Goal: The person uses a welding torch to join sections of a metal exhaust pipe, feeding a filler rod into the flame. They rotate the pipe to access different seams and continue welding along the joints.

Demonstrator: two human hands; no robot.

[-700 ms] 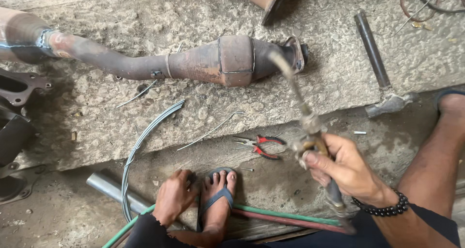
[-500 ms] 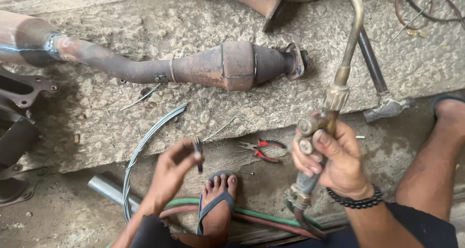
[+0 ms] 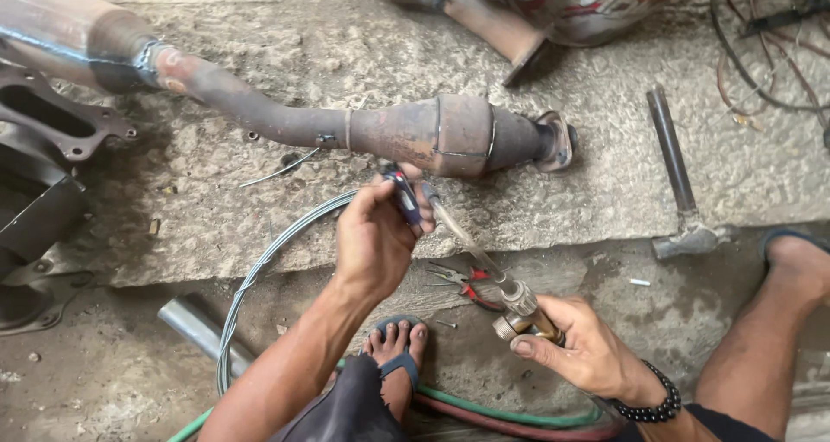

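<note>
On the concrete slab (image 3: 605, 183), near its front edge: one rusty exhaust pipe with catalytic converter (image 3: 432, 133), lying lengthwise from the slab's left end to its middle, flange end pointing right. Left hand (image 3: 373, 239): one, raised over the slab's front edge just below the converter, forearm reaching up from the lower middle, fingers curled tight around one small lighter (image 3: 403, 196) with a dark body and red top, held upright at the fingertips. Right hand (image 3: 581, 349): one, low over the lower ground in front of the slab, beaded bracelet at the wrist, fingers wrapped closed around the brass body of one welding torch (image 3: 510, 299); the torch's thin neck slants up and left, its tip just beside the lighter. Hoses (image 3: 519, 418): two, one green and one red, running along the ground from the torch end under the person's leg. Pliers (image 3: 467, 282): one pair, red-handled, lying on the lower ground below the slab's front edge, partly behind the torch neck. Wire coil (image 3: 259, 273): one loop of grey wire, crossing the slab's front edge. Hammer (image 3: 679, 183): one, dark-handled, at the slab's right front, head on the lower ground. Short metal tube (image 3: 194, 330): one, on the ground at lower left. Sandalled foot (image 3: 393, 356): one, between the arms.
</note>
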